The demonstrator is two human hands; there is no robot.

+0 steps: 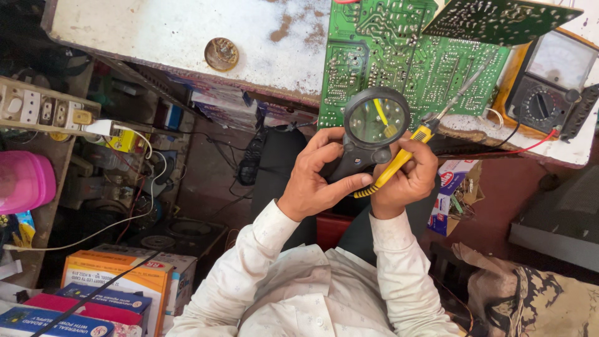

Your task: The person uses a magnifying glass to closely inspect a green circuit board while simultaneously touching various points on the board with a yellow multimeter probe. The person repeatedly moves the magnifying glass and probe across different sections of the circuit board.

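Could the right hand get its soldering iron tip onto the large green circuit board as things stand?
Probably yes. The right hand holds the yellow soldering iron with its tip already over the green circuit board, and nothing lies between; the magnifier in the left hand sits beside it.

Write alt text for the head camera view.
A left hand holds a black magnifying glass while the right hand grips a yellow soldering iron, its tip on a green circuit board beside a multimeter.
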